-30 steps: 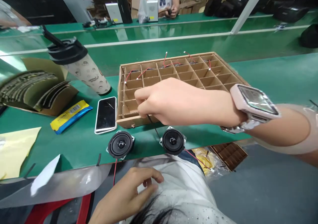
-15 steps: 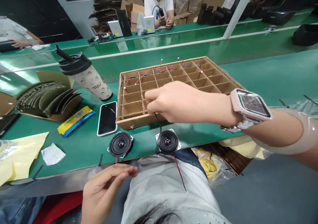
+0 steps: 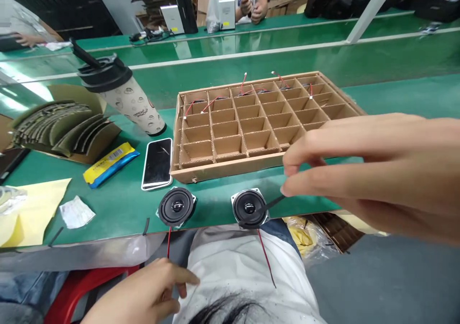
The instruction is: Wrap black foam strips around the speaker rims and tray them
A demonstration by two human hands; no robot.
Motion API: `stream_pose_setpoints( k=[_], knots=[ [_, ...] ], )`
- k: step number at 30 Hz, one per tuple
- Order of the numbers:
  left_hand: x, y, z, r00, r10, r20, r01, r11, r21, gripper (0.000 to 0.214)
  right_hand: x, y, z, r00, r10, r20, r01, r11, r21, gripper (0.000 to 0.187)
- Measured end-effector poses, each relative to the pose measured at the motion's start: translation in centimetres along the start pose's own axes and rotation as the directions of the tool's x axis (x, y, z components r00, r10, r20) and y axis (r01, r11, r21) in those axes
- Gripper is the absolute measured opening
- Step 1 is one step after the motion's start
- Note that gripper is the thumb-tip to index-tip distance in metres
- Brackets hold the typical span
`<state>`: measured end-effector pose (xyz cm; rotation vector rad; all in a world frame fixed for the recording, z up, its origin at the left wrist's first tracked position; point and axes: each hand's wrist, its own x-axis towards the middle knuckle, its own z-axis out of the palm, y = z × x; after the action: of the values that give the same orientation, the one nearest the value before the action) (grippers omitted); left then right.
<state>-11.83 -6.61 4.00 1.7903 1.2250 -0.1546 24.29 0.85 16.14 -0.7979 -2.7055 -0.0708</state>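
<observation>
Two small black speakers lie at the green table's near edge, the left speaker (image 3: 177, 206) and the right speaker (image 3: 249, 208). Close to the camera, my right hand (image 3: 377, 170) pinches the black wire (image 3: 273, 202) that runs down to the right speaker. That speaker's red wire (image 3: 265, 257) hangs over the edge. Below the table edge my left hand (image 3: 143, 293) is closed around the left speaker's red wire (image 3: 168, 241). Behind the speakers stands a cardboard divider tray (image 3: 223, 168), with red-wired parts in its far cells.
A phone (image 3: 157, 163) lies left of the tray, a yellow-blue packet (image 3: 109, 164) beside it, and a lidded tumbler (image 3: 122, 96) leans behind. Stacked cardboard dividers (image 3: 61, 130), yellow paper (image 3: 32, 209) and a crumpled scrap (image 3: 75, 211) sit left. Another person works across the far belt.
My right hand has drawn back from over the tray toward the right and nearer the camera, pulling the black wire sideways. My left hand sank lower and closed on the red wire.
</observation>
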Motion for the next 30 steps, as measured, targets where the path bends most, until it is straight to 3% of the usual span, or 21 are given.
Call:
stream_pose_setpoints(
  k=[2,3,5,7,9,12,14,19,22,26,28,30],
  knots=[
    [-0.6,0.1,-0.9,1.000,0.009,0.022,-0.010,0.999,0.040,0.042,0.5,0.1,0.1,0.998,0.057,-0.005,-0.057,0.996,0.072,0.033],
    [-0.7,0.5,-1.4,0.999,0.036,-0.022,-0.035,0.999,0.029,0.039,1.0,0.1,0.2,0.997,0.076,-0.008,-0.075,0.992,0.103,0.033],
    [-0.4,2.2,-2.4,0.981,0.083,-0.176,-0.089,0.996,-0.026,0.028,2.5,0.3,0.4,0.999,0.045,-0.022,-0.043,0.993,0.110,0.033],
    [1.2,4.6,-3.1,0.938,0.119,-0.325,-0.149,0.986,-0.070,0.027,4.3,0.5,0.6,0.997,-0.076,-0.027,0.078,0.994,0.079,0.033],
    [3.7,6.9,-3.4,0.911,0.222,-0.348,-0.252,0.967,-0.043,0.048,5.9,0.6,0.9,0.983,-0.181,-0.022,0.182,0.982,0.056,0.035],
    [7.7,8.9,-3.4,0.901,0.342,-0.267,-0.329,0.940,0.096,0.065,7.8,0.3,1.2,0.971,-0.238,-0.003,0.238,0.969,0.065,0.032],
    [9.5,9.1,-3.4,0.894,0.398,-0.205,-0.381,0.917,0.119,0.062,8.6,-0.2,1.3,0.971,-0.237,0.034,0.236,0.972,0.022,0.026],
    [10.8,8.2,-3.9,0.891,0.441,-0.109,-0.450,0.890,-0.073,0.058,9.5,-1.7,1.0,0.968,-0.159,0.192,0.178,0.980,-0.089,0.024],
    [10.9,7.9,-4.6,0.877,0.452,-0.160,-0.465,0.884,-0.049,0.056,9.5,-1.7,1.0,0.967,-0.132,0.217,0.156,0.983,-0.098,0.018],
    [10.9,7.4,-4.5,0.851,0.481,-0.212,-0.495,0.869,-0.012,0.050,8.8,-0.8,1.4,0.973,-0.194,0.126,0.201,0.979,-0.043,0.021],
    [10.7,7.0,-3.2,0.838,0.477,-0.266,-0.489,0.872,0.022,0.049,8.5,-0.5,1.6,0.971,-0.215,0.101,0.219,0.975,-0.034,0.024],
    [10.1,6.6,-1.0,0.787,0.456,-0.415,-0.469,0.880,0.077,0.049,8.5,-0.4,1.7,0.972,-0.198,0.126,0.204,0.978,-0.044,0.025]
  ],
)
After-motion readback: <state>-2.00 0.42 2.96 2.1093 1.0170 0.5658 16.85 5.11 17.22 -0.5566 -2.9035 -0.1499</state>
